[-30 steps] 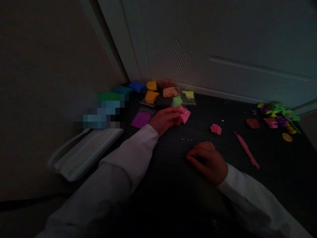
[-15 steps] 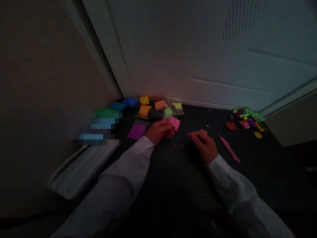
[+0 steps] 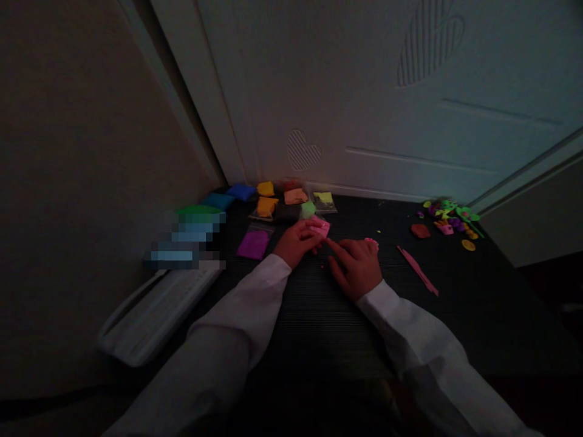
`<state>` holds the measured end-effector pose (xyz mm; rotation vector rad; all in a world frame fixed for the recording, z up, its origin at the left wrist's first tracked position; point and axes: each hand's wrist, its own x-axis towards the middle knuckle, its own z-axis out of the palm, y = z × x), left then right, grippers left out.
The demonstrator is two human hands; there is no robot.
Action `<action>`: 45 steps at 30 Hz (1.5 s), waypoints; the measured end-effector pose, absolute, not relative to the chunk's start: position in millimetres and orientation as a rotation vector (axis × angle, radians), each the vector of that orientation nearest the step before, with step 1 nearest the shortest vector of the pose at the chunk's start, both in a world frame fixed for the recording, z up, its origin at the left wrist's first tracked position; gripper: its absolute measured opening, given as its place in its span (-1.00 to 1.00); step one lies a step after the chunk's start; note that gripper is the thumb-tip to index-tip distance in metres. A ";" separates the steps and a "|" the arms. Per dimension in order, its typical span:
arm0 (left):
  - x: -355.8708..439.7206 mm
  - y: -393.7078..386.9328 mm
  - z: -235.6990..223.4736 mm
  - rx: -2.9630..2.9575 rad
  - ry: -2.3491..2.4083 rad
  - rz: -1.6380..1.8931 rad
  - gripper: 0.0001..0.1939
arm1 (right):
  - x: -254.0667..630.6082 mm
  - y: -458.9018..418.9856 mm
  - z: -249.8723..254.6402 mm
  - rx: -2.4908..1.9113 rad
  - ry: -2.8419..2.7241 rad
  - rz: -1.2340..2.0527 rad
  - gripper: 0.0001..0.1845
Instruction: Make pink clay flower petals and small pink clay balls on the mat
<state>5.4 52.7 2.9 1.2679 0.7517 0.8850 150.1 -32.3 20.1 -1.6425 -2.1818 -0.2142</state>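
My left hand (image 3: pixel 298 243) is closed, its fingertips pinched together just in front of a packet of pink clay (image 3: pixel 321 227); what they hold, if anything, is hidden. My right hand (image 3: pixel 357 267) reaches across with the index finger stretched toward the left fingertips, thumb apart below it and the other fingers curled. Nothing shows gripped in it. On the dark tabletop between the hands lies a tiny pink clay ball (image 3: pixel 322 266). A pink piece with a ridged edge (image 3: pixel 372 244) peeks out behind my right knuckles. Further right rests a pink clay knife (image 3: pixel 418 271).
Bags of coloured clay, including purple (image 3: pixel 254 243), orange (image 3: pixel 266 207) and blue (image 3: pixel 241 192), line the back left. A white power strip (image 3: pixel 159 315) lies at left. Reddish clay (image 3: pixel 419 230) and small colourful clay shapes (image 3: pixel 449 218) sit at right. A white panel (image 3: pixel 373 109) stands behind.
My right hand has moved left, from a pinch to a pointing index finger near my left fingertips. Of the small pink balls on the table, only one still shows.
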 end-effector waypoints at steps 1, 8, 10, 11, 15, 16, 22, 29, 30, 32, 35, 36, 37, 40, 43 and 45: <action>5.5 52.7 2.6 1.269 0.759 0.880 -0.65 | 149.9 -32.0 19.5 -1.641 -2.188 -0.223 -0.60; 5.1 52.4 3.8 1.289 0.766 0.835 -0.65 | 149.4 -31.2 18.1 -1.664 -2.214 -0.244 -0.59; 5.1 52.2 5.0 1.290 0.781 0.825 -0.63 | 149.1 -31.3 18.6 -1.671 -2.222 -0.237 -0.58; 5.1 52.1 5.5 1.290 0.785 0.825 -0.62 | 149.0 -31.3 18.8 -1.673 -2.224 -0.232 -0.58; 5.0 52.3 6.7 1.277 0.773 0.822 -0.57 | 149.3 -31.1 18.3 -1.662 -2.207 -0.199 -0.60; 4.8 52.4 6.7 1.275 0.769 0.818 -0.56 | 149.5 -30.9 17.9 -1.652 -2.199 -0.185 -0.60; 3.6 54.3 3.3 1.267 0.752 0.801 -0.57 | 152.2 -30.2 14.2 -1.566 -2.120 -0.049 -0.60; 4.9 54.1 2.0 1.291 0.732 0.804 -0.57 | 157.3 -22.5 16.1 -1.467 -1.824 0.164 -0.71; 5.1 53.7 2.4 1.303 0.738 0.802 -0.56 | 156.4 -20.1 17.0 -1.461 -1.790 0.171 -0.73; 5.1 52.9 3.2 1.329 0.748 0.805 -0.54 | 152.6 -14.9 18.5 -1.457 -1.737 0.178 -0.76; 4.4 52.1 4.4 1.351 0.746 0.814 -0.50 | 145.5 -8.6 19.0 -1.450 -1.702 0.209 -0.78; 4.0 51.9 4.8 1.351 0.742 0.813 -0.49 | 144.0 -7.3 18.7 -1.449 -1.698 0.223 -0.78; 3.6 51.8 5.1 1.351 0.737 0.808 -0.48 | 143.1 -6.4 18.1 -1.447 -1.693 0.235 -0.79; 2.9 51.4 6.0 1.369 0.733 0.789 -0.48 | 144.0 -5.3 16.2 -1.429 -1.666 0.286 -0.81; 3.0 51.1 6.4 1.361 0.730 0.789 -0.49 | 146.2 -5.0 15.7 -1.401 -1.634 0.354 -0.85; 3.5 51.0 6.4 1.339 0.726 0.792 -0.49 | 146.7 -5.0 16.2 -1.401 -1.607 0.387 -0.86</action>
